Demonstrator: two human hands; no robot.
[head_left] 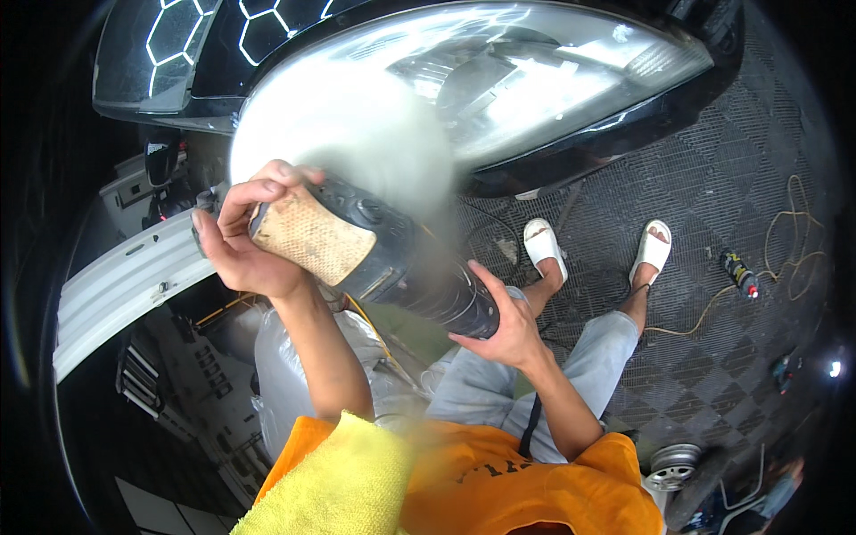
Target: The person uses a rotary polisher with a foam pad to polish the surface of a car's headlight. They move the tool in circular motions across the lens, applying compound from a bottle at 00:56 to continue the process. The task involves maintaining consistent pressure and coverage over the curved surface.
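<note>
Nearest: fluffy yellow towel (348, 473) over the orange shirt (526, 481), soft looped pile on smooth cloth. Next, both hands on the power tool (401, 267), which is held up mid-frame, in front of the car's headlight. Left hand (259, 241) cups the head end, fingers curled over its far edge; right hand (508, 321) wraps the rear barrel, thumb and fingers on opposite sides. Neither is free.

Tool: long dark cylinder, widening to a blocky head with a tan mesh-textured cover (314, 234). Looks heavy, likely front-heavy, stiff-bodied; the hard barrel may be slippery if dusty, the mesh should grip better. Best held as here, one hand on head, one on barrel, fingers kept off the pad.

Beyond: pale round blur, probably the spinning pad (374, 134); contact with the lens can't be told. Headlight (535, 80): long curved teardrop, clear glossy plastic, hazy toward the left, rigid and probably easy to scratch. Glossy black bodywork around it.

Farther: dark ribbed checkered floor (704, 187), white slides on the feet, dark bottle (740, 272), thin yellowish cord, metal wheel (675, 465).
</note>
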